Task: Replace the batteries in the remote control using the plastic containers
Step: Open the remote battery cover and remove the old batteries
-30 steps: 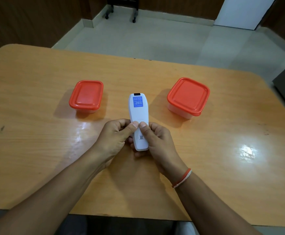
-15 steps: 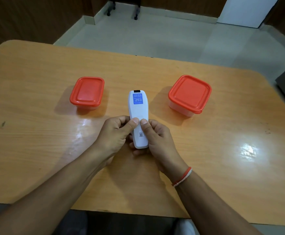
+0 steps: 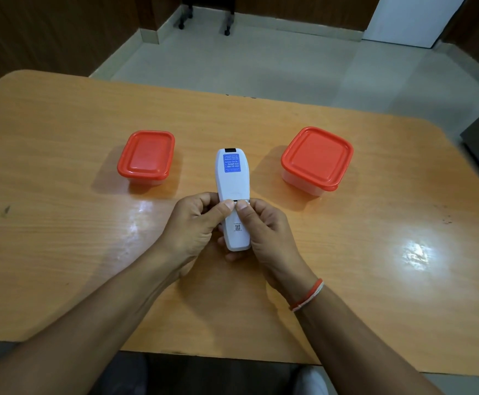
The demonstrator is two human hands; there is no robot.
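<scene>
Two hands share one white remote control (image 3: pixel 234 192) above the wooden table (image 3: pixel 61 223), and against the picture half a second back a thin dark gap has opened across its back, just under the thumbs, where the battery cover (image 3: pixel 236 226) has slid a little toward the person. The hands have hardly shifted otherwise.

Largest on the table are the two red-lidded plastic containers, both closed: the bigger square container (image 3: pixel 316 161) at about 2 o'clock from the remote, the smaller container (image 3: pixel 146 155) at about 10 o'clock, each well apart from it.

The remote lies back-up, its blue label (image 3: pixel 231 163) toward 12 o'clock and its near end at 6 o'clock. The left hand (image 3: pixel 195 223) and right hand (image 3: pixel 269 232) curl around its lower half from 9 and 3 o'clock, fingers wrapped beneath, both thumbs pressed side by side onto the cover at the gap. A red and white thread band (image 3: pixel 308 295) circles the right wrist.
</scene>
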